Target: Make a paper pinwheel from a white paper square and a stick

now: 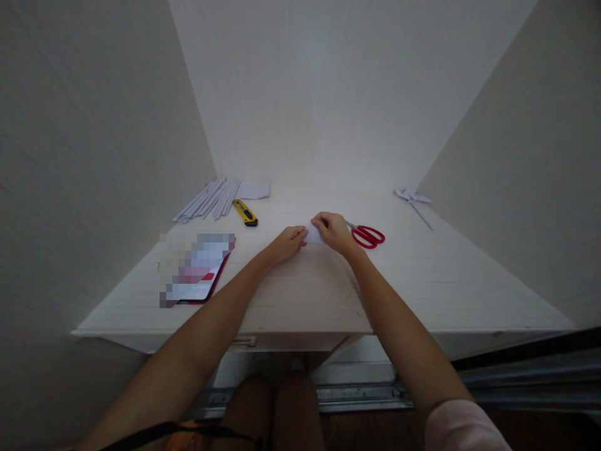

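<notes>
Between my two hands is a small piece of white paper [315, 235], just above or on the white desk. My left hand [288, 243] pinches its left edge between thumb and fingers. At the paper's upper right, my right hand [332, 230] is closed on it with the fingertips together. Part of the paper is hidden behind the right hand. Right beside that hand lie scissors with red handles [369, 236], their blades partly covered by it. A yellow box cutter [245, 213] rests on the desk beyond my left hand.
Several rolled white paper sticks [211, 199] lie at the back left, beside a flat sheet of paper [255, 190]. A phone or tablet [201, 275], partly blurred, is at the left. A paper pinwheel on a stick [413, 197] lies back right. Walls enclose the desk [446, 282] on three sides.
</notes>
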`<move>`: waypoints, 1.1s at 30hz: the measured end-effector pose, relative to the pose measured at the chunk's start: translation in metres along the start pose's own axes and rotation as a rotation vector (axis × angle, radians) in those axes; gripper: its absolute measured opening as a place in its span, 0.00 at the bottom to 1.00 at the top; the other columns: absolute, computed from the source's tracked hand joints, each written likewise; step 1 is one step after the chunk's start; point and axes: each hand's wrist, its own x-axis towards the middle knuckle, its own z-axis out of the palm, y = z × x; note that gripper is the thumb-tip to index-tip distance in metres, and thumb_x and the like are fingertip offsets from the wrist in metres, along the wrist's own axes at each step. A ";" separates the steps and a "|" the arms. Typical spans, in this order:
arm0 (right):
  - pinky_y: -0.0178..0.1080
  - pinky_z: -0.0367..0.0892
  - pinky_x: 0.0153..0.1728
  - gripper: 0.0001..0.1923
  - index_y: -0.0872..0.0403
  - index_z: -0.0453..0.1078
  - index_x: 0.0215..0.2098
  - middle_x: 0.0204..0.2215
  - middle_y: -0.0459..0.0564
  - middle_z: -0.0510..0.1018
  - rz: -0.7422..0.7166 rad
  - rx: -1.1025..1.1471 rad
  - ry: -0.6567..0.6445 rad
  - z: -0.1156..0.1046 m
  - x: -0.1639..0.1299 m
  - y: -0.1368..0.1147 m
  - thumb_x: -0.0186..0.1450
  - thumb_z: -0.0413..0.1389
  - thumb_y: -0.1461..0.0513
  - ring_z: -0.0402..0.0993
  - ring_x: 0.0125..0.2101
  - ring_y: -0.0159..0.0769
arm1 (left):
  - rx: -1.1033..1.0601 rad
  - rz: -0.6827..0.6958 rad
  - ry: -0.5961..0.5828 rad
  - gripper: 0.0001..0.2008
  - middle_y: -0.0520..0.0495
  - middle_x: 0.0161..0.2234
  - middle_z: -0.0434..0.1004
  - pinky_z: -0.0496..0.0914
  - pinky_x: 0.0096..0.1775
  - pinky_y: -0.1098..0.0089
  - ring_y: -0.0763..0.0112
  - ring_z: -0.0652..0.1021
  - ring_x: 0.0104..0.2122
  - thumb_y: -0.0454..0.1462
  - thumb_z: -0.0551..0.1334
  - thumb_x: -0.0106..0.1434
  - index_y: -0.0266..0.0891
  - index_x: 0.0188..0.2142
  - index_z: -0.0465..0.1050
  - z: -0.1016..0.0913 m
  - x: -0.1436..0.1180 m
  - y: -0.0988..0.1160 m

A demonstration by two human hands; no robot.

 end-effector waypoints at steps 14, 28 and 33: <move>0.30 0.57 0.20 0.13 0.61 0.69 0.24 0.16 0.48 0.71 0.113 0.216 -0.195 -0.011 0.000 0.004 0.57 0.49 0.60 0.64 0.17 0.28 | 0.112 0.002 0.075 0.13 0.57 0.15 0.58 0.55 0.18 0.79 0.82 0.59 0.14 0.41 0.48 0.60 0.34 0.25 0.63 0.000 -0.004 0.007; 0.29 0.50 0.21 0.14 0.58 0.63 0.21 0.17 0.42 0.60 -0.008 0.273 -0.314 -0.006 -0.002 0.000 0.58 0.46 0.57 0.54 0.20 0.24 | 0.127 0.022 0.012 0.21 0.52 0.12 0.66 0.60 0.17 0.78 0.80 0.66 0.12 0.44 0.47 0.60 0.33 0.19 0.65 0.001 -0.011 0.019; 0.29 0.46 0.18 0.16 0.58 0.62 0.20 0.16 0.41 0.57 0.102 0.378 -0.437 -0.015 -0.004 0.002 0.56 0.49 0.54 0.49 0.17 0.22 | 0.023 -0.112 -0.111 0.19 0.52 0.12 0.68 0.54 0.12 0.79 0.81 0.63 0.08 0.44 0.50 0.58 0.34 0.17 0.63 -0.002 -0.011 0.019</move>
